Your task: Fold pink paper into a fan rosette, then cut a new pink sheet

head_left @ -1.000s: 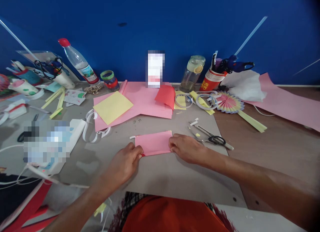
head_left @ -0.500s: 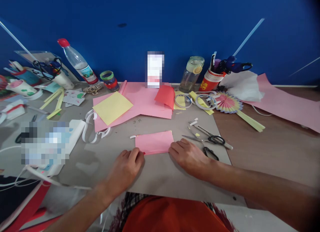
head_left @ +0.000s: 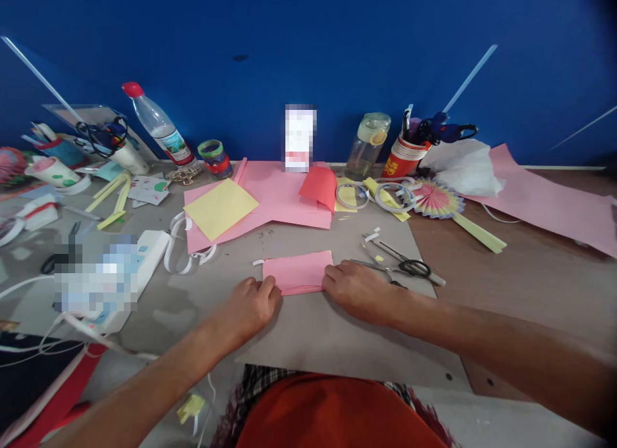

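A folded pink paper (head_left: 297,272) lies on the grey board in front of me, with layered folds along its near edge. At its near left corner my left hand (head_left: 254,303) is closed, thumb and fingers pinching the paper. My right hand (head_left: 353,286) grips the near right corner the same way, its fingers curled. A small white strip (head_left: 258,263) sticks out at the paper's far left corner. Just beyond my right hand lie scissors (head_left: 405,268) with black handles, partly hidden by that hand, and a utility knife (head_left: 409,264).
Behind are pink sheets (head_left: 284,197), a yellow paper square (head_left: 222,209), tape rolls (head_left: 394,197) and a paper fan (head_left: 438,198). A phone (head_left: 299,139), bottles (head_left: 368,146) and a red paper cup (head_left: 405,157) stand by the blue wall. A power strip (head_left: 149,255) lies left.
The view has shifted slightly. Both hands stay at the near corners of the pink paper, and the folded layers at its near edge show more. My right hand covers more of the scissors.
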Motion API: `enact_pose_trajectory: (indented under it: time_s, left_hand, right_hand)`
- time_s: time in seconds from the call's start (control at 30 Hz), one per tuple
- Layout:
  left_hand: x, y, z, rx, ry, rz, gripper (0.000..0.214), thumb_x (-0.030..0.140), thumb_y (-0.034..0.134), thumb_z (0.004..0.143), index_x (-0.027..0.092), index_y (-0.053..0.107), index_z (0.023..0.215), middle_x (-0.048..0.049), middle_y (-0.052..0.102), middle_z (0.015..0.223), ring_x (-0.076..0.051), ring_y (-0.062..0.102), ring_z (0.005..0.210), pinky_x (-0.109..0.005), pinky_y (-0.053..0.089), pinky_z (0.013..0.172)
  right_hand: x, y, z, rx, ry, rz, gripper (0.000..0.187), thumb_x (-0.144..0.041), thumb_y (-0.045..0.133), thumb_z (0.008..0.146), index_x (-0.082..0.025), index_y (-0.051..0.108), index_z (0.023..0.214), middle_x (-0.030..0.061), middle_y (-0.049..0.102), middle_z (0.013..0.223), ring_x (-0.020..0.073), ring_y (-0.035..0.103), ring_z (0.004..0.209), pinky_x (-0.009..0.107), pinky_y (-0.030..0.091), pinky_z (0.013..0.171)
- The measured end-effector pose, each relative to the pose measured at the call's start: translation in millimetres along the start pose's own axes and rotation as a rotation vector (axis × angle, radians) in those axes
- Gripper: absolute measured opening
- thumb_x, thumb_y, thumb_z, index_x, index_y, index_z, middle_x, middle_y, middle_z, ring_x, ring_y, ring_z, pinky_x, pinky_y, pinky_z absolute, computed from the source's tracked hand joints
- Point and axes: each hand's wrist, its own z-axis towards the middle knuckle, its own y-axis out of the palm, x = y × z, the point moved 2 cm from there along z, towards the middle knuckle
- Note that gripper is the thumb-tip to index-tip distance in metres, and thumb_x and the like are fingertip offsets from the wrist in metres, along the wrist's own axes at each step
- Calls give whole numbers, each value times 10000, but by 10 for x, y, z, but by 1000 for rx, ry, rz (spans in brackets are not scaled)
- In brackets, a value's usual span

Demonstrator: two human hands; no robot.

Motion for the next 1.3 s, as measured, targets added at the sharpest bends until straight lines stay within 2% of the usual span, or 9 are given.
enact_pose_trajectory:
  time_s: [0.13, 0.27, 0.47, 0.63, 0.73, 0.83, 1.0, 1.1, 1.3]
  left_hand:
    - [-51, -50, 31, -38, -86, -148, 238, 80, 385, 871, 146, 613, 861, -92, 610, 859, -188, 582, 682, -314, 428, 631]
    - [-168, -323, -35, -110, -208, -491, 193, 171, 414, 867, 176, 599, 815, -45, 617, 815, -162, 575, 691, -273, 398, 621]
    - [-345, -672, -111, -375, -239, -894, 178, 229, 429, 817, 205, 578, 722, 35, 579, 652, -107, 480, 557, -222, 300, 494]
    - [-280, -427, 71, -230, -199, -633, 191, 224, 442, 824, 189, 541, 665, 8, 570, 653, -130, 500, 580, -251, 305, 527]
    - [-153, -175, 116, -159, -146, -428, 205, 197, 401, 877, 173, 583, 786, -45, 606, 793, -163, 566, 665, -276, 370, 585]
    - [-37, -9, 67, -26, -80, -177, 220, 124, 386, 881, 164, 573, 773, -70, 562, 771, -189, 554, 648, -319, 395, 605]
    - [77, 35, -48, 181, 30, 55, 232, 16, 393, 825, 171, 549, 750, -52, 508, 733, -181, 497, 587, -344, 378, 602]
    - [125, 12, -93, 197, 92, 75, 236, -2, 400, 812, 165, 564, 780, -44, 503, 737, -170, 492, 585, -336, 370, 600]
    - [241, -83, -179, 145, 64, 157, 311, -8, 390, 805, 103, 586, 1021, -118, 567, 940, -179, 540, 648, -342, 399, 632]
  right_hand:
    - [46, -19, -2, 17, 56, 73, 166, -93, 443, 830, -120, 605, 851, 116, 620, 878, 193, 586, 735, 305, 390, 653]
    - [104, -314, -125, -7, 158, 327, 178, -169, 438, 841, -155, 615, 841, 76, 653, 879, 173, 591, 750, 274, 378, 644]
    - [196, -705, -270, -207, 151, 669, 180, -97, 451, 732, -202, 588, 681, -21, 626, 652, 112, 516, 575, 228, 317, 505]
    - [155, -360, -82, -132, 199, 409, 141, -121, 480, 777, -181, 606, 759, 41, 652, 803, 152, 576, 689, 254, 344, 570]
    - [83, -56, -24, -12, 151, 176, 133, -91, 481, 792, -154, 590, 835, 77, 620, 861, 171, 571, 705, 278, 349, 599]
    - [42, 114, -58, 110, 85, 35, 147, -49, 469, 797, -147, 575, 823, 85, 589, 846, 180, 534, 699, 305, 324, 619]
    - [-3, 129, -161, 204, -75, -24, 156, -53, 455, 829, -150, 569, 784, 70, 564, 792, 173, 476, 691, 324, 271, 633]
    - [-69, 105, -222, 173, -140, -38, 143, -60, 462, 826, -142, 575, 795, 72, 562, 797, 170, 465, 697, 325, 265, 640]
    - [-176, 73, -314, 37, -74, -57, 176, -34, 511, 727, -111, 602, 857, 98, 557, 849, 200, 496, 738, 326, 285, 628]
